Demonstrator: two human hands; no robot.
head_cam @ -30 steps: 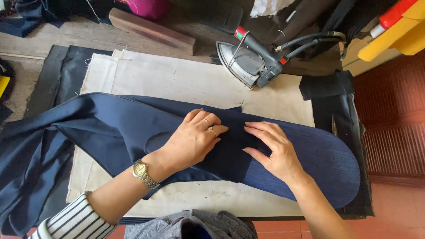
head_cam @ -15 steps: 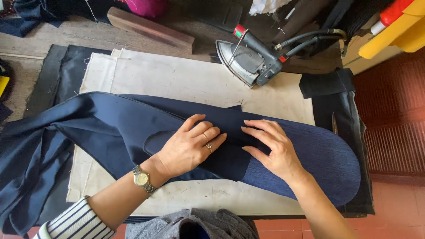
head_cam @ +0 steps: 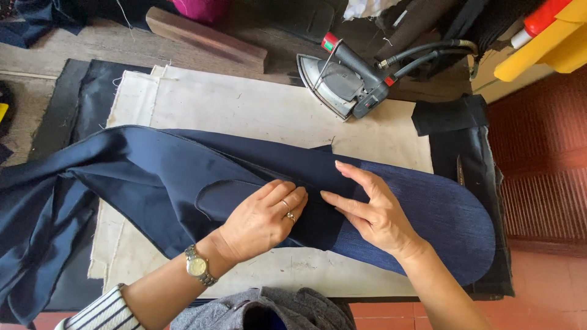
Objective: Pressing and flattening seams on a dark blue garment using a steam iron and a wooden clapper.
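A cream pressing cloth (head_cam: 244,110) was spread over most of the work table (head_cam: 73,43), reaching nearly to its near edge, with dark padding (head_cam: 67,104) showing beyond it along the left edge. Across the cloth, from the left edge towards the right, a long navy garment piece (head_cam: 153,183) was laid, its loose end hanging off the near left corner, while its right part lay over a rounded blue pressing pad (head_cam: 440,214) near the right edge. A steam iron (head_cam: 342,82) was stood just beyond the cloth's far edge, its hose trailing to the far right corner, and a wooden block (head_cam: 208,40) was lying towards the far edge. The left hand (head_cam: 263,220) was pressed flat on the navy fabric, its fingers bent and close together, pinching at a fold. The right hand (head_cam: 373,211) was laid just beside it, fingers stretched out and spread on the cloth, nothing being gripped. It was judged that the fold could be dragged out of line by the weight of the overhanging end if pressure were eased, and that a crease could be set wrongly.
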